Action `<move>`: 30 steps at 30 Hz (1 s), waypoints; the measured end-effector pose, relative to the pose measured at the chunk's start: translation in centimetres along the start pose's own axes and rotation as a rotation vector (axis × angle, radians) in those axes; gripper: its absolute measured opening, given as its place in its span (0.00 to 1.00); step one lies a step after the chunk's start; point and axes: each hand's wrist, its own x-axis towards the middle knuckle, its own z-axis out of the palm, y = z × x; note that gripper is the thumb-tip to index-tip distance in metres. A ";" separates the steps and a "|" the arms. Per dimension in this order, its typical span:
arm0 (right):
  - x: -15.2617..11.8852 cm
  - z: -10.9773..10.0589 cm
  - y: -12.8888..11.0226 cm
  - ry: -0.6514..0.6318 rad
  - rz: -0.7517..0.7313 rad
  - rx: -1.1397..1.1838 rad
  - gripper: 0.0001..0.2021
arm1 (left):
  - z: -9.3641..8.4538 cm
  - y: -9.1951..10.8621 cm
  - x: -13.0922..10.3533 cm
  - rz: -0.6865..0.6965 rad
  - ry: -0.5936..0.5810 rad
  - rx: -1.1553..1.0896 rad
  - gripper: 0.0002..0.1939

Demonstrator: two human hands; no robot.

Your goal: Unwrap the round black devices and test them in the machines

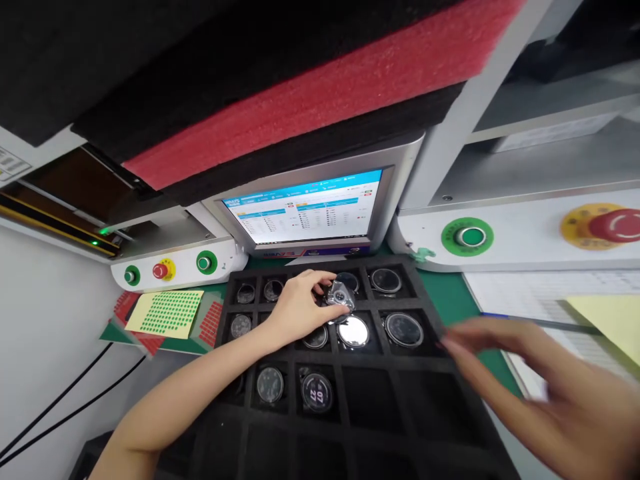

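Note:
A dark foam tray (357,360) lies before me with round watch faces in several of its compartments. My left hand (300,303) reaches over the back rows. Its thumb and fingers pinch a watch case (341,295), tilted so that its back with a round sensor shows. Behind it, a dark watch face (347,281) is partly covered. One watch (317,392) has a lit display reading 07 27, and another face (353,331) shines bright white. Beside the tray's right edge, my blurred right hand (560,393) has thumb and forefinger closed together; what they hold, if anything, is not discernible.
A monitor (310,210) stands behind the tray. Red and black foam (320,93) hangs overhead. Sticker sheets with green dots (167,313) lie left. Green buttons (471,237) and a red stop button (620,225) sit on the right panel, above papers (500,293).

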 end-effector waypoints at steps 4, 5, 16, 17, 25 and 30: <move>4.8 3.9 -1.5 -0.095 -0.153 0.066 0.08 | 0.3 0.2 -0.1 -0.034 -0.007 -0.079 0.18; 5.4 5.0 -1.8 -0.092 -0.156 0.063 0.08 | 0.4 0.3 -0.1 -0.031 -0.001 -0.107 0.18; 6.1 8.0 -3.2 -0.060 -0.066 0.120 0.09 | 1.1 0.5 -0.7 0.078 0.032 -0.084 0.18; 6.1 7.9 -3.3 -0.062 -0.046 0.149 0.09 | 1.2 0.5 -0.8 0.094 0.034 -0.061 0.18; 5.2 6.6 -4.0 -0.011 -0.001 0.392 0.07 | 1.6 -0.2 -0.6 0.231 0.096 0.134 0.16; 5.0 5.3 -4.8 0.016 0.101 0.563 0.11 | 0.6 0.4 -0.8 0.287 0.131 0.049 0.10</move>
